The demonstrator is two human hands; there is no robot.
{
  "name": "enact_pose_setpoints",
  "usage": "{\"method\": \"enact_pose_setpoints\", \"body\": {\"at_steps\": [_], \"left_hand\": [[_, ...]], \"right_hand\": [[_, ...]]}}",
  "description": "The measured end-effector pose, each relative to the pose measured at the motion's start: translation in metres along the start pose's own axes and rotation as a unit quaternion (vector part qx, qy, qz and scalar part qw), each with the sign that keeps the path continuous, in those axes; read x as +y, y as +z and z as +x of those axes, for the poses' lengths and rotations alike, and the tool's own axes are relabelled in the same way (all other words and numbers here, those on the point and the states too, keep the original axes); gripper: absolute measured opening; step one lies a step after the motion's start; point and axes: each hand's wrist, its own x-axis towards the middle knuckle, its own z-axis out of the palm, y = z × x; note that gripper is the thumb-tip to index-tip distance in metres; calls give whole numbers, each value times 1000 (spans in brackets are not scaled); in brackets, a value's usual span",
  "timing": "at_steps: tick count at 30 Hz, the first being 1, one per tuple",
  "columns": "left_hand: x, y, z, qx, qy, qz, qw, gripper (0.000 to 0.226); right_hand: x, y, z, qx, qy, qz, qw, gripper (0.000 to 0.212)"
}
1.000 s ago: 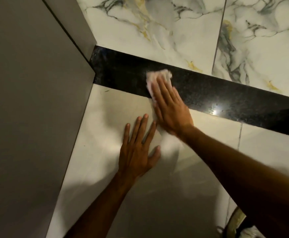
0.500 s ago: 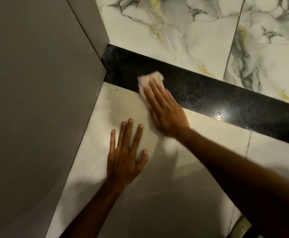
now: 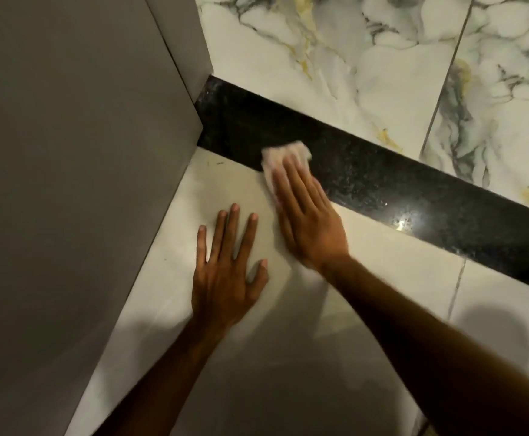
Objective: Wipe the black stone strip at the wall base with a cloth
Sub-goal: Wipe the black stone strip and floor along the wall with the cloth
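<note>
A speckled black stone strip runs diagonally between the pale floor and the marbled wall. My right hand lies flat with its fingers pressing a small white cloth against the strip's lower edge, near the left corner. Most of the cloth is hidden under the fingers. My left hand rests flat on the floor tile just left of the right hand, fingers spread, holding nothing.
A grey panel stands on the left and meets the strip at the corner. White marbled wall tiles with grey and gold veins rise beyond the strip. Pale floor tiles with a grout line lie to the right.
The cloth and my right hand have slid a little along the strip toward the left corner. My left hand has shifted slightly on the floor, still flat.
</note>
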Motion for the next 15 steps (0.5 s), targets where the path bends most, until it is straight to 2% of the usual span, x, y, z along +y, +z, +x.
{"method": "enact_pose_setpoints", "body": {"at_steps": [2,4,6,8,9,11,13,15], "left_hand": [[1,-1,-2,-9,-6,3,1000,77],[3,3,-3,-16,-5,-6,1000,77],[1,9,-4,-8,-4,-18,1000,78],[0,12,-4,5,-6,-27,1000,77],[1,12,-3,11,-7,-32,999,76],[0,12,-2,17,-10,-44,999,76],[1,7,0,24,-14,-55,998,75],[3,4,0,24,-19,-56,998,74]], "right_hand": [[11,-4,-38,-10,42,-5,999,67],[25,-4,-33,-1,126,-29,992,68],[24,-1,10,45,210,-31,976,63],[13,7,70,66,235,-1,970,62],[2,11,95,48,208,8,977,63],[-22,18,118,-8,90,15,996,65],[-34,18,101,-53,-28,15,998,65],[-23,13,61,-65,-71,3,995,64]]}}
